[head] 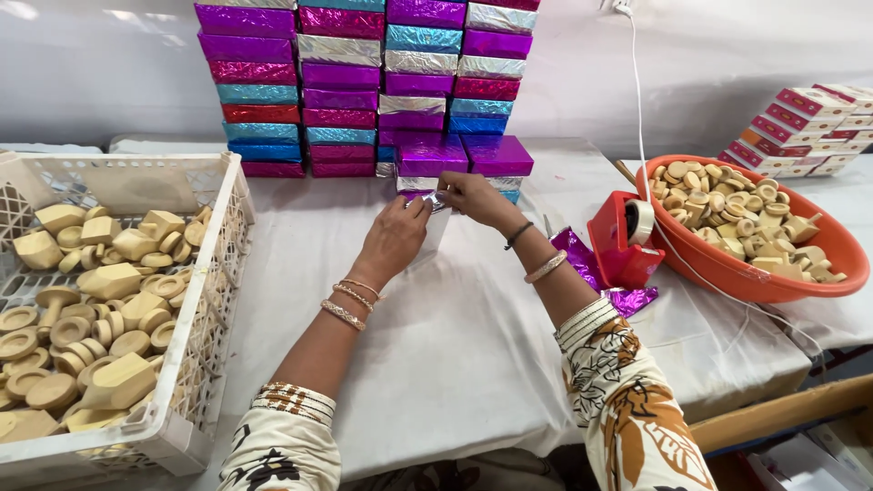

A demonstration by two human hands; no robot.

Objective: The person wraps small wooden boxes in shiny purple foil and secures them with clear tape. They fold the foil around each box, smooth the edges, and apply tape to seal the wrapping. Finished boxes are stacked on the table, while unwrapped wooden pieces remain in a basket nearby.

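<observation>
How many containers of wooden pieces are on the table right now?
2. A white crate of wooden pieces sits at the left edge of the table, and an orange basin of them sits at the right, beside the red tape dispenser. Others could lie outside the view.

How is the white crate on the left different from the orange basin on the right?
The white crate is rectangular with lattice walls; the orange basin is round with solid walls. The crate stands at the table's left edge, the basin at the right beside a red tape dispenser. Both hold pale wooden pieces.

Open cloth (436, 336) between crate (218, 300) and basin (727, 273).
</observation>
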